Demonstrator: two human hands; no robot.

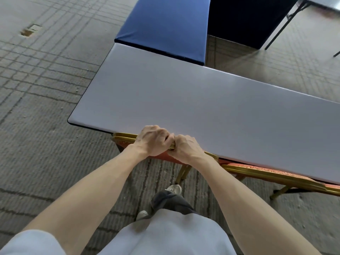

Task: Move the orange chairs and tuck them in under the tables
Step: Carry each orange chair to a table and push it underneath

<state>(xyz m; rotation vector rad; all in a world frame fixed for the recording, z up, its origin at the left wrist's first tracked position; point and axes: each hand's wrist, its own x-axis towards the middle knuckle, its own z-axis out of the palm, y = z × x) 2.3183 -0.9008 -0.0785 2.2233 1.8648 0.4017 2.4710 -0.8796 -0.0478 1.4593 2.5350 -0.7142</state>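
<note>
An orange chair (125, 139) with a gold frame stands at the near edge of a grey table (202, 107), its seat hidden under the tabletop. My left hand (152, 139) and my right hand (185, 149) grip the top rail of its backrest side by side, fingers curled over the gold rim. A second orange chair (272, 173) with the same gold frame sits to the right, pushed under the same table with only its backrest top and legs showing.
A blue-covered table (165, 24) butts against the grey table's far left end. Another table on thin black legs (283, 26) stands at the top right. Patterned carpet (46, 89) lies open to the left. My feet are just behind the chair.
</note>
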